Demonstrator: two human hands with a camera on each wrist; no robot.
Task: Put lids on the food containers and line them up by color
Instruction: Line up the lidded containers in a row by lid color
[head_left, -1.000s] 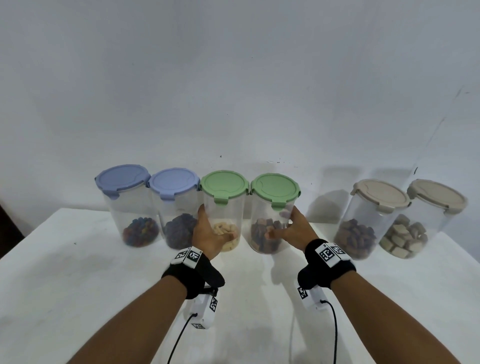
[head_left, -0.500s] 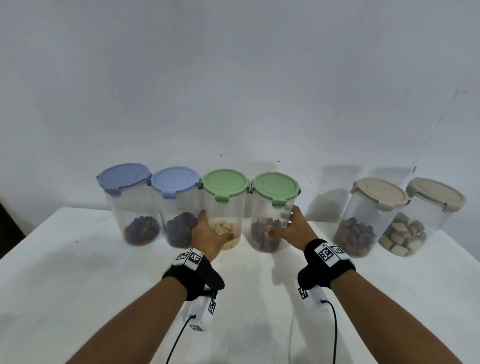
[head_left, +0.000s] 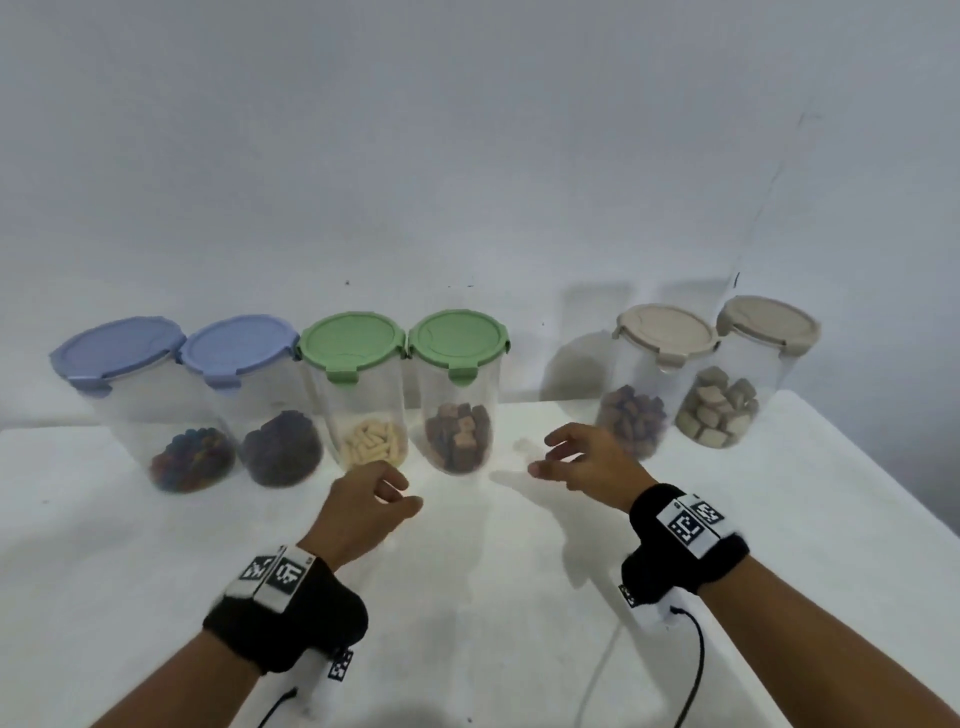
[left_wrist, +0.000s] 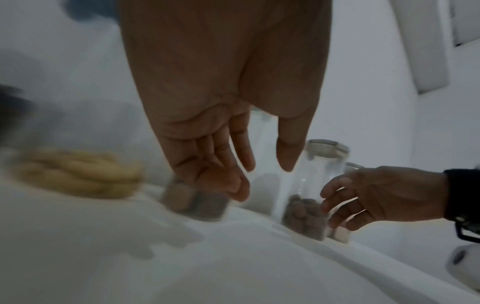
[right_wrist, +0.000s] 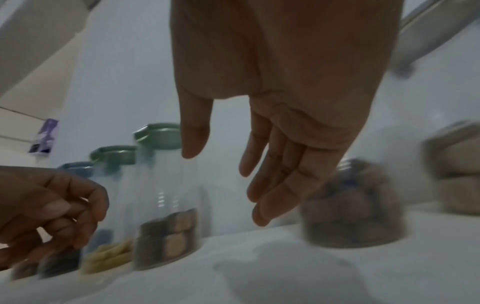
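Several clear lidded containers stand in a row at the back of the white table (head_left: 467, 597). From the left come two with blue lids (head_left: 122, 345) (head_left: 236, 345), then two with green lids (head_left: 353, 340) (head_left: 460, 338), touching side by side. After a gap stand two with beige lids (head_left: 665, 332) (head_left: 766, 322). My left hand (head_left: 363, 512) hovers just in front of the green-lidded container of pale sticks (head_left: 371, 441), fingers loosely curled, holding nothing. My right hand (head_left: 582, 460) hangs open between the green-lidded container of brown cubes (head_left: 460, 436) and the first beige-lidded container (head_left: 631, 423), touching neither.
A plain white wall rises behind the row. The table's right edge (head_left: 883, 499) runs diagonally past the beige-lidded containers. Cables trail from both wrist cameras across the table's front.
Both hands have let go of the two green-lidded containers and drawn back toward me; the right hand has also shifted right toward the beige pair. The green pair stands against the blue pair.
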